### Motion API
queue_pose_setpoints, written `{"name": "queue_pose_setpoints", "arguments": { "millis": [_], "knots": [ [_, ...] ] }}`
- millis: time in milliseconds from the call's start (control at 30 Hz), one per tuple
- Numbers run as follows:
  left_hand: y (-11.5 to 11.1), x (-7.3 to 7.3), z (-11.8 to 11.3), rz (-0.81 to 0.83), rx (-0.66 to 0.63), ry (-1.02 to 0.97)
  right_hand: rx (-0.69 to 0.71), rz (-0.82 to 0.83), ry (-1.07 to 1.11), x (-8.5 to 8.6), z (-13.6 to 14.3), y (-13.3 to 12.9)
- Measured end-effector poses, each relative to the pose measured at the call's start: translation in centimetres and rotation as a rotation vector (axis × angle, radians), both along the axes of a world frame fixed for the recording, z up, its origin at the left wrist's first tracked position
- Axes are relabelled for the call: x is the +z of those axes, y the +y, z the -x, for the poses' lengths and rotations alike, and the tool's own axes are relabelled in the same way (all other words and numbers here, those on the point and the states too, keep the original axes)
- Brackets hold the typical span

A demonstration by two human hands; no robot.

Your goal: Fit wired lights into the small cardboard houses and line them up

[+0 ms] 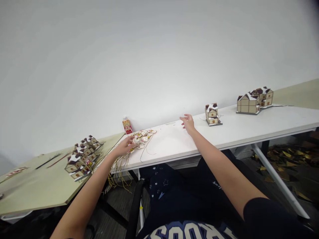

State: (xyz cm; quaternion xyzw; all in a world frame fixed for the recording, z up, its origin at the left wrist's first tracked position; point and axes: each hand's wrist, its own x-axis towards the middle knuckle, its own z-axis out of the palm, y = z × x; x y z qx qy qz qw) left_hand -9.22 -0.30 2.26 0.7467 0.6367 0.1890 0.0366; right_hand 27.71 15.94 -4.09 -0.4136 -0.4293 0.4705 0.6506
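Left of the blocky, snow-roofed little house [212, 114], the hands are well apart: the left hand [124, 146] touches a tangled heap of small white pieces and thin cords [142, 138], while the right hand [188, 123], fingers loosely curled, hovers nearer the house, above the smooth white table [164, 146].

The head view looks forward and down from above the near edge of the long white bench [169, 141].

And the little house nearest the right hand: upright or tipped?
The little house is upright: base on the table, roof on top.
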Motion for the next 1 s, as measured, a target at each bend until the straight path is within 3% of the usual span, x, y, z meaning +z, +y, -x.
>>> {"name": "queue_pose_setpoints", "arguments": {
  "millis": [167, 300, 433, 533, 633, 733, 900, 1000],
  "knots": [
    [2.3, 5.6, -0.2, -0.295, 0.247, -0.566, -0.001, -0.012, 0.006, -0.2, 0.0, 0.2],
    [4.1, 10.7, -0.4, -0.535, 0.351, -0.848, -0.002, -0.016, 0.008, -0.2, 0.0, 0.3],
    [4.7, 14.4, -0.7, -0.879, 0.313, -0.823, 0.001, -0.01, 0.0, -0.2, 0.0, 0.3],
    [4.8, 15.3, -1.2, -1.031, 0.209, -0.575, 0.006, -0.004, 0.0, -0.2, 0.0, 0.5],
    [5.4, 14.3, -2.8, -1.001, 0.111, -0.368, 0.005, -0.006, 0.003, -0.3, 0.0, 0.6],
    [6.7, 11.5, -5.8, -0.876, 0.033, -0.288, 0.02, 0.003, -0.016, -0.2, 0.0, 0.5],
    [9.2, 4.1, -13.4, -0.774, -0.119, 0.08, 0.102, -0.008, -0.089, 0.1, -0.1, 0.0],
    [10.1, -0.6, -18.3, -0.708, 0.025, 0.262, 0.161, -0.058, -0.152, 0.2, 0.2, -0.3]
  ]
}}
